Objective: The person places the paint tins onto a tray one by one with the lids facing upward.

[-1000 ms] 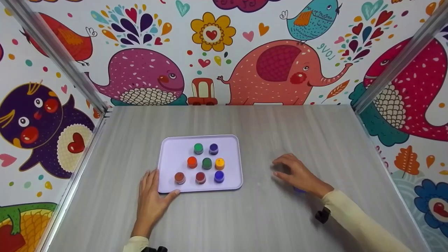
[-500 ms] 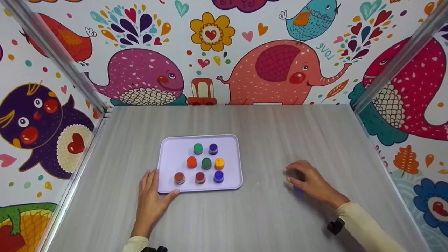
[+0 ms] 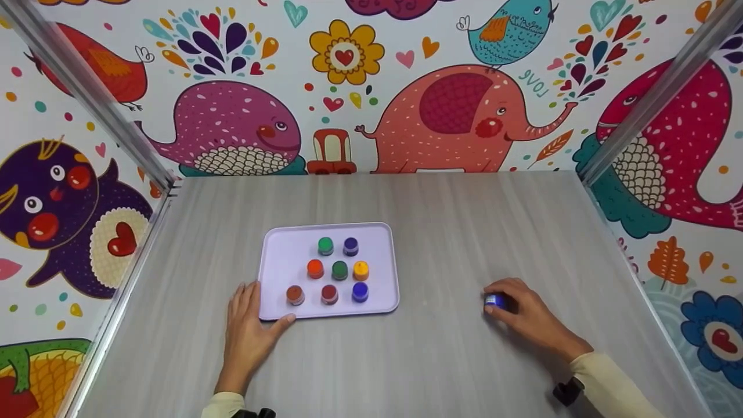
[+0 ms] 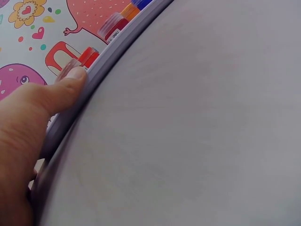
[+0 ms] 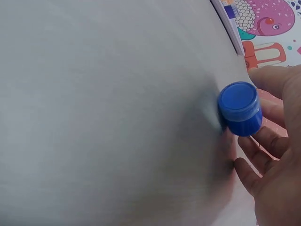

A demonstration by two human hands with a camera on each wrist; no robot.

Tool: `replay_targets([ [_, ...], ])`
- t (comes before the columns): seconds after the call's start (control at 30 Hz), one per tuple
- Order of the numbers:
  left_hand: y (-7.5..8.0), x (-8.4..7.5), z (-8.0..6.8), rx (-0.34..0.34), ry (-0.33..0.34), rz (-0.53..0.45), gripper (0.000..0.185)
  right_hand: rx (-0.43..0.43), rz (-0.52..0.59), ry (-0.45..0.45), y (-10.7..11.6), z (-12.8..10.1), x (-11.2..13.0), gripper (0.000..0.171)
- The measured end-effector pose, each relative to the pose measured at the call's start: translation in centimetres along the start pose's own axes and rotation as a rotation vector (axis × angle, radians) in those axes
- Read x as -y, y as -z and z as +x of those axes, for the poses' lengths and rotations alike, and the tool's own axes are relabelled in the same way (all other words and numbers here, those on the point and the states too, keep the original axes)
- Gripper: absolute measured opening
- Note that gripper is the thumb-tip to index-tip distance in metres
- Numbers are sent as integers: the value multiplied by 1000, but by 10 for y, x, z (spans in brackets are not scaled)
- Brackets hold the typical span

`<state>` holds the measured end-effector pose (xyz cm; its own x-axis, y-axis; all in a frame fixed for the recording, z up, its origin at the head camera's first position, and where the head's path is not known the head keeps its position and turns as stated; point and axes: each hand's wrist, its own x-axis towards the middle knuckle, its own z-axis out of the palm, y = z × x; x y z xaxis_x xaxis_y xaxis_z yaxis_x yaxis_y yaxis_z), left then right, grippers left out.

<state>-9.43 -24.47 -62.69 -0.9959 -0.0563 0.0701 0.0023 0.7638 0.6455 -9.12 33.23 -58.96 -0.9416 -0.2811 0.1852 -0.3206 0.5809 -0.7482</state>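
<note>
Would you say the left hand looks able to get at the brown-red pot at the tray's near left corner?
Probably yes: the left hand already rests on the tray edge, and the brown-red pot stands just beyond its thumb with nothing between.

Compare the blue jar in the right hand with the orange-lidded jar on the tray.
The blue jar is pinched in the right hand, out on the table to the right of the tray; the orange-lidded jar stands on the tray, touched by no hand. The blue jar lies tipped on its side, lid toward the tray; the orange-lidded jar stands upright among seven other jars. Both are small, round, capped paint jars.
</note>
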Motion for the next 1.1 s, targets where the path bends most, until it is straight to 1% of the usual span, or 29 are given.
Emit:
replay_targets([
  [0.1, 0, 0, 0, 11, 7, -1, 114, -15, -5, 2, 1, -5, -1, 38],
  [0.27, 2, 0, 0, 30, 25, 1, 115, -35, -1, 37, 3, -11, -4, 45],
  [0.37, 3, 0, 0, 32, 23, -2, 115, -42, -6, 39, 4, -14, -7, 49],
  [0.57, 2, 0, 0, 36, 24, -2, 116, -50, -56, 49, 3, -17, -12, 58],
  [0.77, 1, 1, 0, 29, 29, -3, 115, -78, -74, 68, -2, -15, -14, 57],
  [0.93, 0, 1, 0, -1, -1, -5, 113, -112, -94, 93, -6, -15, -15, 58],
  [1.0, -1, 0, 1, -6, -9, -4, 112, -119, -91, 88, -7, -16, -14, 58],
  [1.1, 0, -1, 1, 4, -2, -2, 112, -126, -92, 72, -7, -17, -13, 57],
])
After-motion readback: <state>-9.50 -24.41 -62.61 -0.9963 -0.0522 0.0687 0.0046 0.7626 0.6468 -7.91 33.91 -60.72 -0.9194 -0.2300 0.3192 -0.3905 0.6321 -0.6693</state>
